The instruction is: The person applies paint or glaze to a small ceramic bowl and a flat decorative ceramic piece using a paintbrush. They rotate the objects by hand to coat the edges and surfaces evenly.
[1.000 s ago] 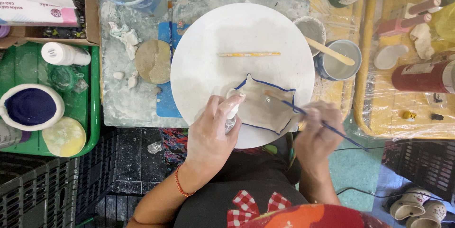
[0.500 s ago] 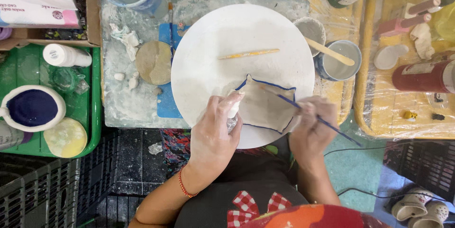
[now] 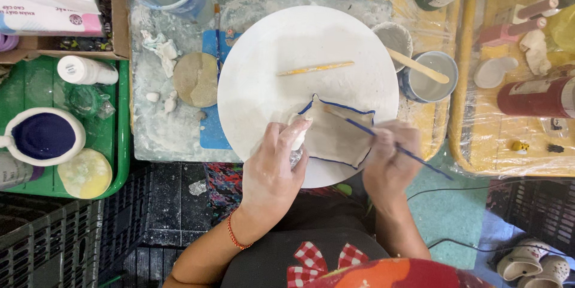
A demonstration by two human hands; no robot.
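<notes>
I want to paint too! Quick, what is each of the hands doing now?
Left hand: closed on the edge of the clay dish, steadying it.
Right hand: closed, holding a blue paintbrush against the dish's rim.

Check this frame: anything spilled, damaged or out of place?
Nothing spilled or broken. The slab is smeared with dried clay, with scraps loose on it. The left hand steadies the blue-edged dish; the right hand holds a brush.

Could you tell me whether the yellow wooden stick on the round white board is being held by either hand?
No. The yellow stick lies free on the white board, while the right hand holds a blue brush and the left hand steadies the clay piece.
</notes>
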